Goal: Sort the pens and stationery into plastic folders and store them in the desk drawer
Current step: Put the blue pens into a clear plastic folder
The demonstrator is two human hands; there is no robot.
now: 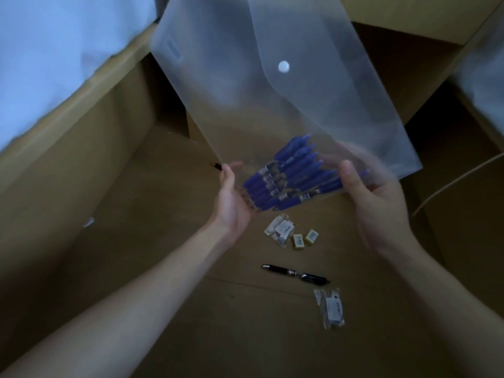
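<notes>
Between your hands: left hand (231, 197) and right hand (365, 192) grip the folder (259, 91). Blue pens (289, 178) inside; keep them level.

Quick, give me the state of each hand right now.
Left hand: holds the folder's bottom left corner.
Right hand: holds the folder's bottom right, by the blue pens.

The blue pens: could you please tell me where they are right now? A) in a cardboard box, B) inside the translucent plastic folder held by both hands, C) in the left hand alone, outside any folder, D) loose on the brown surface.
B: the blue pens show through the translucent plastic folder, which the left hand and right hand hold at its lower end.
</notes>
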